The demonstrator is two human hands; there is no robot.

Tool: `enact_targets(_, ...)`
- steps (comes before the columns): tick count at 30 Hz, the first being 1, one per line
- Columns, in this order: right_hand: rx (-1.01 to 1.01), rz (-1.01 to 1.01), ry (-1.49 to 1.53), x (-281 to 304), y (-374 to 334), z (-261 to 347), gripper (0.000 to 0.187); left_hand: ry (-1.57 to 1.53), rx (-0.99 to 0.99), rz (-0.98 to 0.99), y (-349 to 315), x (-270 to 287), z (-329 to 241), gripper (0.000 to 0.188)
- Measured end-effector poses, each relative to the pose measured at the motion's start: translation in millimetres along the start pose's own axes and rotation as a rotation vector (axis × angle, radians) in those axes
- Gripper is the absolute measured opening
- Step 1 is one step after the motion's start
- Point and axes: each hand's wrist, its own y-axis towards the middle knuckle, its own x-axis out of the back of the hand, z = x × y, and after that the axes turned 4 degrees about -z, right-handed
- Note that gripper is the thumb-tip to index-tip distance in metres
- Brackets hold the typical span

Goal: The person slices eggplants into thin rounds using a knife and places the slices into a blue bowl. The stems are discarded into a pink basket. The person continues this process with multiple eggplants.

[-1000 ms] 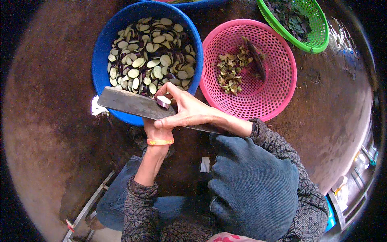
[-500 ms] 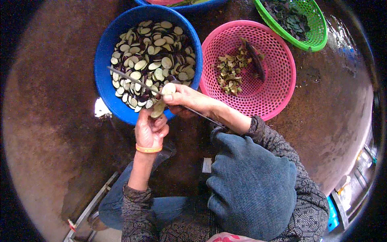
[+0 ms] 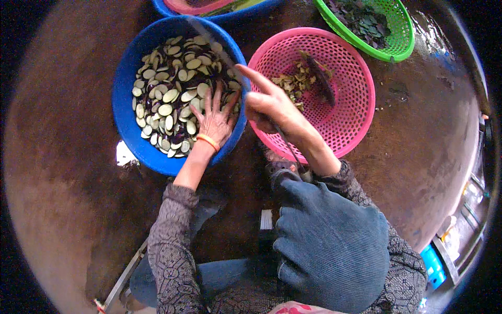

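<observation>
My left hand [image 3: 215, 124] reaches into the blue basin [image 3: 118, 104], its fingers spread flat on a heap of pale eggplant slices [image 3: 165, 110] with dark skins. Beside it, above the gap between the basin and a pink basket, my right hand [image 3: 273, 109] is closed round a knife [image 3: 212, 41]. The knife's blurred blade slants up and left over the basin's far right rim, while its other end runs back along my wrist. My right index finger is stretched out along the blade.
Inside the pink perforated basket [image 3: 362, 123] lie eggplant trimmings [image 3: 283, 82] and one dark whole eggplant [image 3: 320, 78]. A green basket [image 3: 409, 39] of dark leaves [image 3: 361, 25] stands at the far right. Another blue basin [image 3: 248, 12] shows at the top edge.
My left hand has moved up and right from the basin's near edge onto the slices, its fingers opening and the eggplant piece gone. My right hand has shifted right with the knife, index finger now extended.
</observation>
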Motion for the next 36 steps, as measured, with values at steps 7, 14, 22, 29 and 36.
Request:
enact_targets(7,0.144,-0.201,0.198,58,-46,28,0.071,0.063,0.161,0.230,74,-37,96,0.073)
enact_targets(14,0.190,-0.334,0.454,93,-80,33,0.076,0.126,0.181,-0.038,111,76,48,0.025)
enact_targets(22,0.282,-0.410,0.394,93,-93,42,0.078,0.131,-0.106,-0.791,143,102,-52,0.031)
enact_targets(29,0.225,-0.390,0.381,82,-89,42,0.081,-0.011,-0.762,-0.694,173,36,-179,0.021)
enact_targets(36,0.235,-0.401,0.333,81,-92,42,0.083,0.125,-0.615,-0.123,142,-14,-179,0.013)
